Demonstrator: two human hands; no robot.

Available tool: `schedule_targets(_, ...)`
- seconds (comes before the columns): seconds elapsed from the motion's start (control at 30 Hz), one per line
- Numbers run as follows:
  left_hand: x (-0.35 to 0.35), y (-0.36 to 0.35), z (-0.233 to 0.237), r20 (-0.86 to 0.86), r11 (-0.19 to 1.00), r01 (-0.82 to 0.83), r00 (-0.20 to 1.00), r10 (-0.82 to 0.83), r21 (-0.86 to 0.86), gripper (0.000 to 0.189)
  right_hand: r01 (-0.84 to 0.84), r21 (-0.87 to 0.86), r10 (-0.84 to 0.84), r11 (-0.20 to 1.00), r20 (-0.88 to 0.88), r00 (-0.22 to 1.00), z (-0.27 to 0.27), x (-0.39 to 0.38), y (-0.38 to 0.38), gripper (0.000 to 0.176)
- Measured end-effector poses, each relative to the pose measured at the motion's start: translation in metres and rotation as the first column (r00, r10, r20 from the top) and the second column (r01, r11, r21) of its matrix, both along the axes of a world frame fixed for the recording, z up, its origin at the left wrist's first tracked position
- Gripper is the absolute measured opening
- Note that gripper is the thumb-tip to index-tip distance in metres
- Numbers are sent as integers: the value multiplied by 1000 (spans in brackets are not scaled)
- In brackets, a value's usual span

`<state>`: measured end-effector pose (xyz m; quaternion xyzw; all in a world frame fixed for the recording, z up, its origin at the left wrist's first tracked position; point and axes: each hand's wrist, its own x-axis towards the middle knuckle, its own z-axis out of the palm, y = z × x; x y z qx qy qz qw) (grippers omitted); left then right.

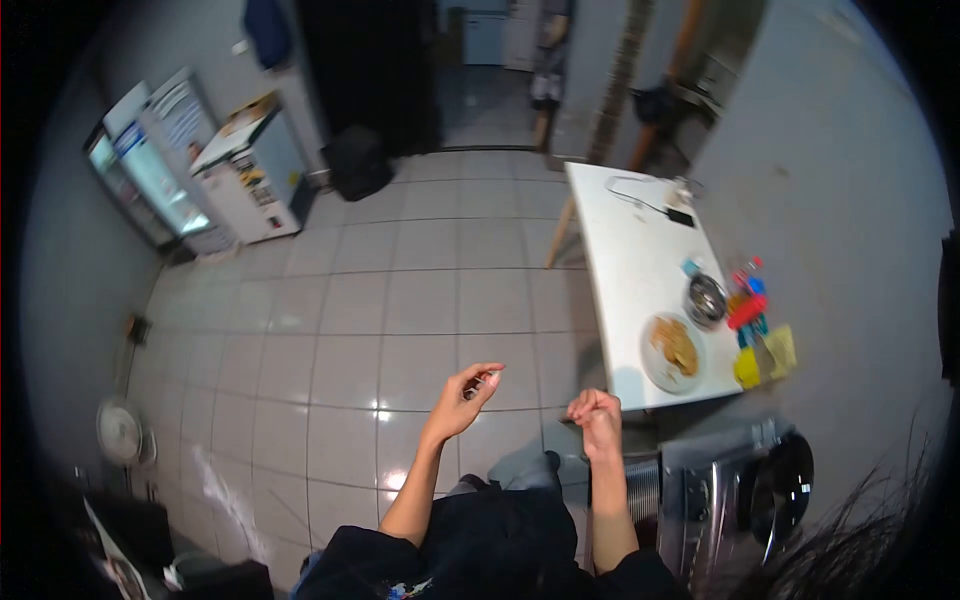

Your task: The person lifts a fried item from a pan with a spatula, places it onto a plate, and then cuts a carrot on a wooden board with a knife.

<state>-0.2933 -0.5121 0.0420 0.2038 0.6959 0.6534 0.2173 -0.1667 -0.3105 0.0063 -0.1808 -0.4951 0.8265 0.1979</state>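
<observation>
Both of my hands are raised in front of my body over the tiled floor. My left hand (465, 400) has its fingers curled and thumb close to them, with something small and whitish at the fingertips that I cannot make out. My right hand (597, 422) is closed with bent fingers, near the front left corner of the white table (625, 270); whether it holds anything is hidden. On the table sit a plate of yellowish food (674, 345) and a metal bowl (706, 300).
Bottles and coloured packets (748, 310) line the table's wall side, with a black device (680, 217) farther back. A stove (730, 495) stands at my right. A white fridge (250, 185), black bag (357, 165) and fan (120, 432) are on the left.
</observation>
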Motion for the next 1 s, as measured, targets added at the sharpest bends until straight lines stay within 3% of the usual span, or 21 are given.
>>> schedule_targets(0.03,-9,-16,-4,-22,999,-44,999,44,-23,31,-15,37,12,999,85,996,3,-15,-10,17)
schedule_targets(0.2,-47,-78,-31,-70,971,-235,969,237,38,48,-236,96,224,967,124,967,6,-86,-47,17)
schedule_targets(0.27,-62,-100,-38,69,954,-282,959,276,102,55,-282,183,262,942,127,957,4,-120,-62,18)
schedule_targets(0.33,-75,-116,-47,102,917,-387,920,378,98,52,-334,177,318,926,116,941,-2,-155,-76,18)
schedule_targets(0.4,-94,-137,-67,18,854,-473,877,480,217,41,-386,171,373,907,104,922,-9,-197,-91,19)
schedule_targets(0.43,-105,-144,-63,144,769,-568,821,552,293,33,-421,85,416,903,64,907,-14,-218,-98,20)
schedule_targets(0.5,-132,-165,-67,152,679,-672,735,661,296,34,-485,-9,485,875,16,875,-17,-262,-124,21)
schedule_targets(0.57,-164,-188,-60,168,552,-780,611,774,295,34,-507,225,483,832,158,861,-6,-310,-157,20)
schedule_targets(0.67,-213,-227,-56,112,446,-863,480,870,235,35,-616,230,603,754,130,787,5,-379,-206,9)
schedule_targets(0.7,-228,-234,-37,80,360,-913,380,921,191,36,-634,234,625,737,122,771,10,-402,-224,9)
schedule_targets(0.83,-265,-284,-31,112,102,-977,124,986,189,37,-791,170,771,588,177,611,22,-467,-295,26)
schedule_targets(0.93,-287,-324,-39,137,-23,-986,0,991,166,37,-872,198,856,447,190,482,17,-508,-351,32)
schedule_targets(1.0,-300,-354,-48,196,-35,-988,-5,981,149,37,-899,209,888,385,179,423,14,-526,-390,35)
